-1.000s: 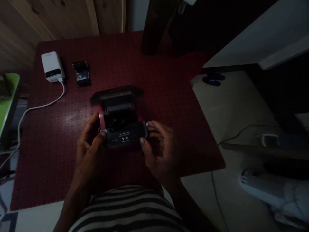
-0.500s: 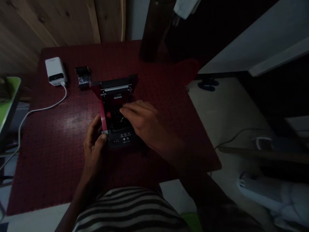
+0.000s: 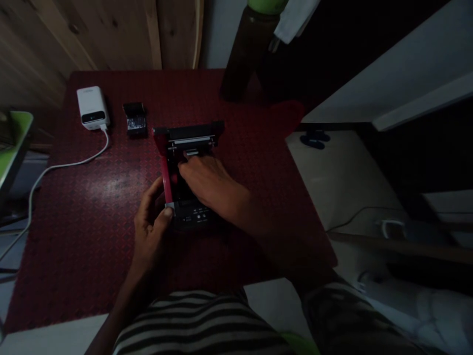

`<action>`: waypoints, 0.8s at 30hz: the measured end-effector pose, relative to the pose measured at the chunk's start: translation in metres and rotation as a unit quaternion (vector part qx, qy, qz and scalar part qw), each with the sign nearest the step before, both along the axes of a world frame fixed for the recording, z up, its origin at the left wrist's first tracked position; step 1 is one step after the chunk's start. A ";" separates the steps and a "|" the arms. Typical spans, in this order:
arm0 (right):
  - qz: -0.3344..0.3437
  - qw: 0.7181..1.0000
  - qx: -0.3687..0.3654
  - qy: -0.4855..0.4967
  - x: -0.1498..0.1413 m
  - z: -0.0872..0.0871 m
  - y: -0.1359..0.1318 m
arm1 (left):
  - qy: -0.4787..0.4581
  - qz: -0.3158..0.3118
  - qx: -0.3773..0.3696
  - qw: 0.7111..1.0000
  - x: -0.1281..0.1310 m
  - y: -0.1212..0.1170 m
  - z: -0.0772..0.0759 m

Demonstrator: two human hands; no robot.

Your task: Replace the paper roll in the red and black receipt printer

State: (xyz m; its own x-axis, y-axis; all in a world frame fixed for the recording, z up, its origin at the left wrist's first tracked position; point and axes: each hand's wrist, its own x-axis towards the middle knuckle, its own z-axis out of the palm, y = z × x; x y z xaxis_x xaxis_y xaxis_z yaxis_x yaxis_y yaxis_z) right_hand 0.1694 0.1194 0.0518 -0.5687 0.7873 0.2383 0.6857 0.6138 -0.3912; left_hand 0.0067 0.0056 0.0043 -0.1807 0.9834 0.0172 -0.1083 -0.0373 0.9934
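A small red and black machine, which looks like a label printer, stands on the table with its lid raised at the back. My left hand is closed around its left side, the thumb on the front left corner and the fingers along the red wall. My right hand reaches into the open compartment near the lid hinge. Its fingers are curled together and their tips are hidden, so whatever they hold does not show. Behind and to the left lies a small dark ribbon-like piece.
A white power bank with a white cable lies at the back left of the red-covered table. A dark bottle with a green lid stands at the back. Slippers lie on the floor to the right.
My right hand has moved deeper toward the back of the compartment, and its fingertips are now hidden. My left hand keeps its hold on the printer's side. The view has shifted slightly.
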 end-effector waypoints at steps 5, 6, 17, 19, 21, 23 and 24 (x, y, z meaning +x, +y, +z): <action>0.003 0.985 -0.035 -0.168 -0.007 0.020 0.002 | -0.003 0.000 -0.008 1.000 -0.002 -0.001 -0.002; -0.006 0.985 -0.033 -0.172 -0.008 0.025 0.000 | -0.005 -0.002 -0.008 1.000 -0.002 -0.001 -0.002; -0.051 0.998 0.014 0.045 0.063 0.044 -0.035 | 0.002 0.007 -0.011 1.000 -0.001 0.000 0.001; -0.097 0.986 0.014 0.136 0.092 0.037 -0.032 | 0.003 0.009 -0.020 1.000 -0.001 -0.001 0.000; -0.166 0.963 0.003 0.212 0.115 0.018 -0.025 | 0.002 0.015 -0.025 1.000 0.000 -0.002 0.000; -0.223 0.928 -0.019 0.297 0.129 -0.009 -0.014 | 0.005 0.021 -0.021 1.000 0.001 -0.002 0.000; -0.248 0.910 -0.023 0.331 0.132 -0.025 -0.007 | 0.007 0.023 -0.017 1.000 0.001 -0.002 0.001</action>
State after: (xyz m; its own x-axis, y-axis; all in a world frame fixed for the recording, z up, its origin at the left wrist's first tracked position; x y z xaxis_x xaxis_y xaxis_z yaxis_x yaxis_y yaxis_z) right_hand 0.3010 0.1120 0.0269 0.1163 0.9259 0.3594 0.4789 0.2648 -0.8370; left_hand 0.0079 0.0040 0.0049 -0.2264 0.9739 -0.0129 -0.0930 -0.0084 0.9956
